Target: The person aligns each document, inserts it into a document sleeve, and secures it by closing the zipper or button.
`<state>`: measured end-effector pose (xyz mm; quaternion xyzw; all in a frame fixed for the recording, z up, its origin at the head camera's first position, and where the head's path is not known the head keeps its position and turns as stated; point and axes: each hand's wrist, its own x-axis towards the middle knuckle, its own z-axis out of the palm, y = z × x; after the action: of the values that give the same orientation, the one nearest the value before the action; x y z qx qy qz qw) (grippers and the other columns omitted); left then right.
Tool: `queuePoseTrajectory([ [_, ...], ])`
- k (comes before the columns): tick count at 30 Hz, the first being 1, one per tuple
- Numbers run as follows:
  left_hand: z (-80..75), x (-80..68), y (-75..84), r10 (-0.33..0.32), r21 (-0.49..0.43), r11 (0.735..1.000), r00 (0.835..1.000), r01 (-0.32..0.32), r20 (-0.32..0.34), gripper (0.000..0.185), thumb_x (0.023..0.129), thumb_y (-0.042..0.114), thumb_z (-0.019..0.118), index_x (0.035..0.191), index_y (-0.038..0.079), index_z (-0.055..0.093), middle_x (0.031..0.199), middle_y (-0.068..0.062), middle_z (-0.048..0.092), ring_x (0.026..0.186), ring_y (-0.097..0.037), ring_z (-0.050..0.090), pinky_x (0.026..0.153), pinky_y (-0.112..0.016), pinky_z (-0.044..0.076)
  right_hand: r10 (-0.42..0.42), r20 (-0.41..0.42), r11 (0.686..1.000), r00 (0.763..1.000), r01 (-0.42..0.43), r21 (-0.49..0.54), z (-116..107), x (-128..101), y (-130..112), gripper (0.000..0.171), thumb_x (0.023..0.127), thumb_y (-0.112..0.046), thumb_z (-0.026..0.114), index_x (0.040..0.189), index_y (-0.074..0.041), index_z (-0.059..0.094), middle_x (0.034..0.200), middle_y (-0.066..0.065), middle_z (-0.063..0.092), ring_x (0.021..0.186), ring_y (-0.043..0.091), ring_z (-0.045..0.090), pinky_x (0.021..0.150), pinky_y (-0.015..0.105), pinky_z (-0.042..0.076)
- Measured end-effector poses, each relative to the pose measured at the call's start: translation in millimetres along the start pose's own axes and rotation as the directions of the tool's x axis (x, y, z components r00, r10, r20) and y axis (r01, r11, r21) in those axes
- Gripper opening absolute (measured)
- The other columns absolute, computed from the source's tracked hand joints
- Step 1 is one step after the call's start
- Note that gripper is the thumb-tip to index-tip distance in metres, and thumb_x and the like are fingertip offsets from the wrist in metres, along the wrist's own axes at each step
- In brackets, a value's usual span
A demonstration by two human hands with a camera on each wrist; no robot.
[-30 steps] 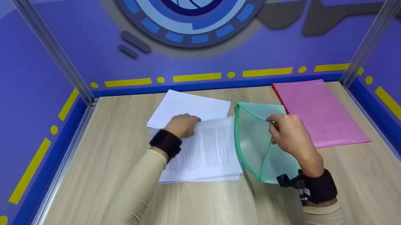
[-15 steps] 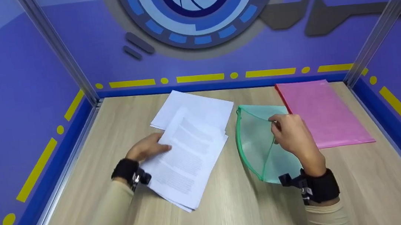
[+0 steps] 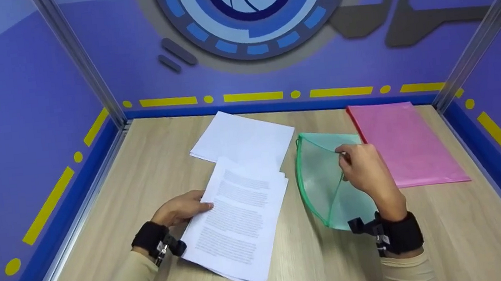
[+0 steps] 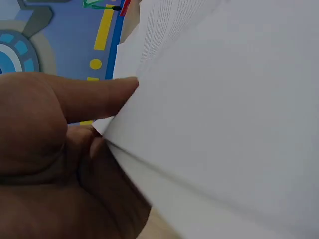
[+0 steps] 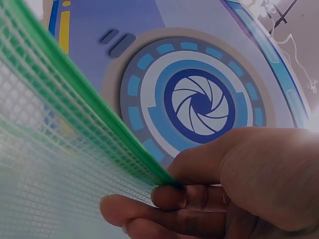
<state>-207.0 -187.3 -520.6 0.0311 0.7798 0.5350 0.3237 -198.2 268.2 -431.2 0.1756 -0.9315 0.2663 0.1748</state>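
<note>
Printed sheets of paper (image 3: 235, 221) tilt above the table, their left edge pinched by my left hand (image 3: 182, 208). In the left wrist view the thumb of that hand (image 4: 45, 109) lies on top of the sheets (image 4: 214, 99) and the other fingers curl beneath. My right hand (image 3: 365, 165) pinches the edge of a green mesh zipper pouch (image 3: 319, 175), drawing its mouth apart. The right wrist view shows the pouch's green edge (image 5: 89, 94) caught between the thumb and fingers of this hand (image 5: 209, 189).
Behind the printed sheets, a blank-looking stack of white paper (image 3: 243, 136) lies on the wooden table (image 3: 157, 141). A pink folder (image 3: 409, 147) with a red edge lies at the right, partly beside the pouch. Purple panels (image 3: 244, 80) enclose the table's back and sides.
My left hand has lifted the printed sheets from beside the pouch and brought them left and nearer, turning them at an angle. The right hand keeps its hold on the pouch.
</note>
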Motion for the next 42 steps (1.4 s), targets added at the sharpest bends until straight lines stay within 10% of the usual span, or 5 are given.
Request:
queuePoseTrajectory([
  [15,11.8,-6.0,-22.5,0.236,-0.081,0.965,0.96,-0.25,-0.151,0.049,0.11,0.004,0.051,0.157,-0.005,0.039,0.118,-0.021,0.073,0.096,-0.028,0.075,0.078,-0.031,0.059,-0.002,0.017,1.0,1.0,0.001,0.02,2,-1,3,0.021,0.099,0.004,0.059,0.109,0.01,0.076,0.073,0.014,0.072,0.046,0.014,0.064,0.052,0.031,0.052],
  [22,14.8,-7.7,-25.6,0.191,-0.069,0.974,0.951,-0.214,-0.243,0.052,0.111,0.006,0.049,0.16,-0.003,0.036,0.116,-0.022,0.072,0.094,-0.029,0.074,0.077,-0.033,0.056,0.007,0.018,1.0,1.0,-0.007,0.021,1,-1,3,0.021,0.098,0.005,0.059,0.109,0.011,0.076,0.08,0.02,0.074,0.048,0.016,0.066,0.052,0.033,0.054],
  [31,16.6,-13.9,-27.8,0.065,-0.271,0.958,0.992,-0.094,-0.112,0.054,0.108,0.004,0.052,0.159,-0.002,0.034,0.119,-0.022,0.072,0.097,-0.031,0.075,0.075,-0.041,0.062,0.004,0.029,1.0,1.0,-0.004,0.015,3,2,1,0.02,0.098,0.003,0.06,0.11,0.01,0.076,0.076,0.016,0.072,0.048,0.015,0.065,0.053,0.034,0.054],
  [42,22.5,-19.8,-22.9,0.192,-0.213,0.95,0.965,-0.228,-0.177,0.057,0.107,-0.002,0.054,0.161,0.0,0.036,0.121,-0.02,0.073,0.098,-0.029,0.076,0.078,-0.033,0.06,0.008,0.029,1.0,1.0,-0.008,0.014,0,0,0,0.022,0.1,0.004,0.058,0.111,0.009,0.076,0.066,0.009,0.067,0.047,0.014,0.063,0.054,0.032,0.049],
])
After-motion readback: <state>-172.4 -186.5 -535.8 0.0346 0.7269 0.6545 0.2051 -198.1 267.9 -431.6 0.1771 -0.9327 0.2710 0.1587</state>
